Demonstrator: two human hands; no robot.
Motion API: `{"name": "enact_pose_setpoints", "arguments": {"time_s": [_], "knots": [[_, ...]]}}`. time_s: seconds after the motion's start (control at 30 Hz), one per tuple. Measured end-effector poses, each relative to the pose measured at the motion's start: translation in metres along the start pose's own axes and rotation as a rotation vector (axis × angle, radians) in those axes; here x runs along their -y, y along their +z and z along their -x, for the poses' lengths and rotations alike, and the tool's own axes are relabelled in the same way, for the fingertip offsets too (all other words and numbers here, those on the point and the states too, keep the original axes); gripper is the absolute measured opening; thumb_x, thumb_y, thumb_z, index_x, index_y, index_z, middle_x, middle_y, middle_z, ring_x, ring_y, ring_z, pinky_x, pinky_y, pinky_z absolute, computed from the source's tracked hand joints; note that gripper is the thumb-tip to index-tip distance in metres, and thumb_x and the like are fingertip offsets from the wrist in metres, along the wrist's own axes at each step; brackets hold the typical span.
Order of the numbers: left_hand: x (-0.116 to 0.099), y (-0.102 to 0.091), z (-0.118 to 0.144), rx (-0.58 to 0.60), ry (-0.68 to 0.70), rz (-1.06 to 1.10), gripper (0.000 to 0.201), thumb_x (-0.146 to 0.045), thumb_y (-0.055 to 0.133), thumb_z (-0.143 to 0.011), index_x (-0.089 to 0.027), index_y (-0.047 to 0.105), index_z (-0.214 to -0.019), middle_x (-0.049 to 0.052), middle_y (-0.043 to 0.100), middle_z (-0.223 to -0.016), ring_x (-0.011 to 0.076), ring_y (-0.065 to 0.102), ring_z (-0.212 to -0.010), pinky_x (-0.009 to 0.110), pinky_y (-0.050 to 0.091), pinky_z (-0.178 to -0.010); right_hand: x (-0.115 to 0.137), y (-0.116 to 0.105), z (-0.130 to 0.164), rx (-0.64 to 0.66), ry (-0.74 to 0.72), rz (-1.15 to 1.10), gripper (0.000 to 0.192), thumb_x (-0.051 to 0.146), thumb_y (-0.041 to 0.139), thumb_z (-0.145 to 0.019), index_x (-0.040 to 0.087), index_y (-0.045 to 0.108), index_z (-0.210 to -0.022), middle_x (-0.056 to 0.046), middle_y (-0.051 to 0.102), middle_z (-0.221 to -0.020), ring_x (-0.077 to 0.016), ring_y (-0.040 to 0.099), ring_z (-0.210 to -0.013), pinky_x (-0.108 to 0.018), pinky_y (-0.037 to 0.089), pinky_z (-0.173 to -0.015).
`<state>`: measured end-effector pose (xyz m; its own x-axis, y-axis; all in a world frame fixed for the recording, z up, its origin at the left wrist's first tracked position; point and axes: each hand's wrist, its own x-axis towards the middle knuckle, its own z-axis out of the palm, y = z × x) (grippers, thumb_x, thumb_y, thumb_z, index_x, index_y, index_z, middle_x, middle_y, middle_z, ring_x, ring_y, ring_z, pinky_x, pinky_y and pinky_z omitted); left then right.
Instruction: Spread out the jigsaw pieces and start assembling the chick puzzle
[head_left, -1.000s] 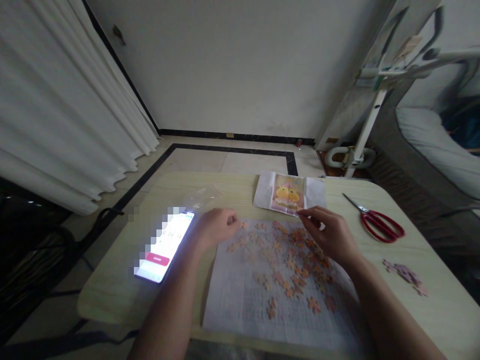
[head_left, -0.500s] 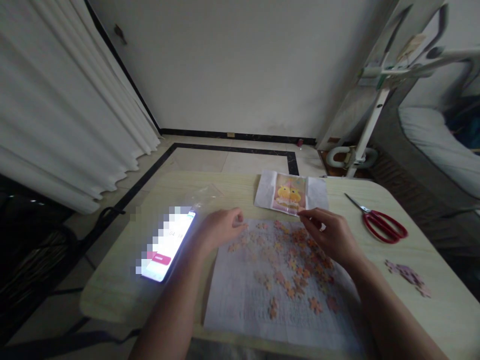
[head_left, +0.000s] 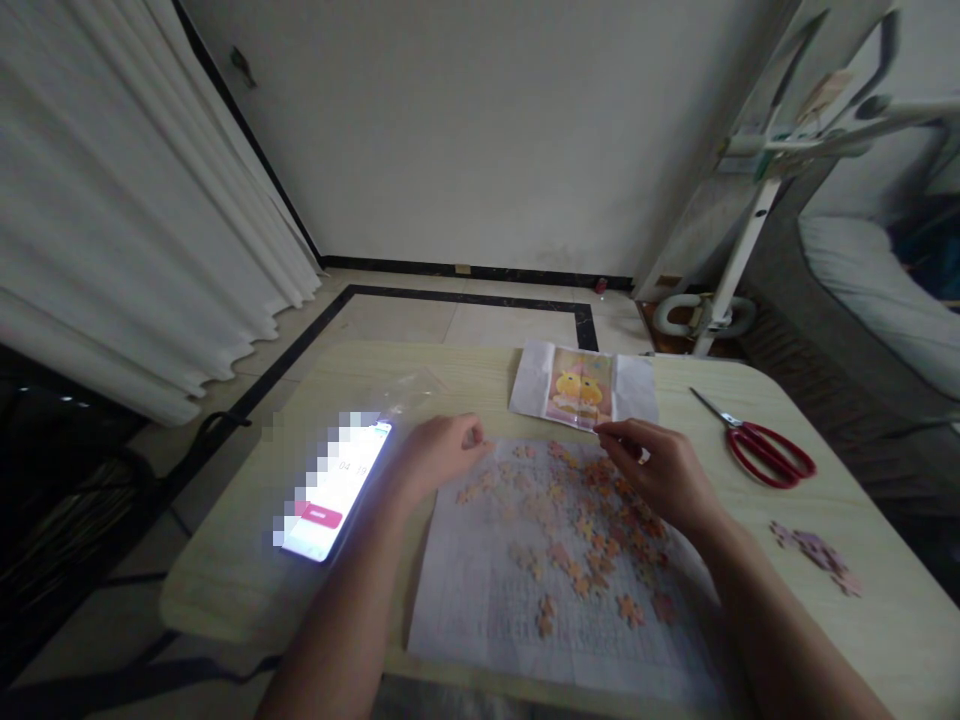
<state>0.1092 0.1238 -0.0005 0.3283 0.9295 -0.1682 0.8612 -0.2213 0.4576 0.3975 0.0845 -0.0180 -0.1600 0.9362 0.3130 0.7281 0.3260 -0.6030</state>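
Note:
Many small orange and pink jigsaw puzzle pieces (head_left: pixel 592 550) lie loose on a sheet of white paper (head_left: pixel 465 600), which covers the table's near part. Above their upper right my right hand (head_left: pixel 660 465) pinches what looks like a puzzle piece, seen almost edge-on at the fingertips. It is close to the lower edge of a creased picture sheet (head_left: pixel 579 390) with two yellow cartoon figures. My left hand (head_left: pixel 442 455) is curled at the paper's upper left corner, thumb and fingers drawn together; whether anything is in them is hidden.
A lit phone (head_left: pixel 337 490) lies left of my left forearm, with a clear plastic bag (head_left: pixel 412 388) beyond it. Red-handled scissors (head_left: pixel 769 455) rest at the right, above a small joined group of pinkish pieces (head_left: pixel 817 555). The pale wooden table (head_left: pixel 247 570) has rounded corners.
Both hands stay nearly in place. The thing at my right fingertips has turned slightly and shows thinner. The phone's displayed number has gone up by one.

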Motion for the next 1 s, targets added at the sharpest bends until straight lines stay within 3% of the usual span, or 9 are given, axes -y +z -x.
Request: {"name": "enact_pose_setpoints", "arguments": {"time_s": [0.3,0.53,0.83,0.93,1.0], "knots": [[-0.005,-0.005,0.002,0.009,0.008,0.017,0.018,-0.04,0.06,-0.084,-0.023,0.066,-0.084,0.002,0.069,-0.077,0.0173,0.061,-0.068,0.027,0.036,-0.058,0.001,0.0,0.0,-0.003,0.005,0.006,0.019,0.027,0.056,-0.089,0.016,0.071,-0.094,-0.002,0.065,-0.07,-0.0129,0.052,-0.057,-0.025,0.042,-0.057],[-0.011,-0.008,0.001,-0.221,0.043,0.07,0.023,-0.035,0.051,-0.09,-0.02,0.068,-0.087,0.002,0.067,-0.072,0.0143,0.059,-0.064,0.026,0.037,-0.059,0.004,0.0,0.0,0.007,0.011,-0.002,0.02,0.026,0.055,-0.09,0.016,0.071,-0.094,-0.002,0.064,-0.069,-0.0129,0.052,-0.057,-0.025,0.042,-0.057],[-0.014,-0.008,-0.001,-0.269,0.07,0.114,0.027,-0.035,0.047,-0.091,-0.017,0.067,-0.088,0.002,0.066,-0.071,0.0137,0.059,-0.065,0.025,0.04,-0.062,0.005,0.003,0.0,0.02,0.01,-0.003,0.022,0.029,0.054,-0.09,0.016,0.071,-0.097,-0.003,0.068,-0.073,-0.013,0.055,-0.058,-0.025,0.044,-0.057],[-0.026,-0.016,0.013,-0.315,0.127,0.203,0.03,-0.04,0.046,-0.092,-0.019,0.066,-0.09,0.0,0.064,-0.067,0.0136,0.058,-0.063,0.025,0.042,-0.06,0.004,0.003,0.0,0.014,0.011,-0.009,0.022,0.029,0.054,-0.09,0.017,0.071,-0.095,-0.003,0.068,-0.074,-0.0133,0.055,-0.057,-0.025,0.044,-0.057],[-0.037,-0.024,0.038,-0.34,0.186,0.273,0.032,-0.044,0.043,-0.092,-0.021,0.065,-0.095,0.0,0.064,-0.068,0.0146,0.059,-0.064,0.026,0.045,-0.057,0.004,0.003,0.0,0.014,0.012,-0.018,0.021,0.027,0.053,-0.09,0.017,0.071,-0.096,-0.004,0.068,-0.074,-0.0135,0.055,-0.058,-0.025,0.044,-0.057]]}}
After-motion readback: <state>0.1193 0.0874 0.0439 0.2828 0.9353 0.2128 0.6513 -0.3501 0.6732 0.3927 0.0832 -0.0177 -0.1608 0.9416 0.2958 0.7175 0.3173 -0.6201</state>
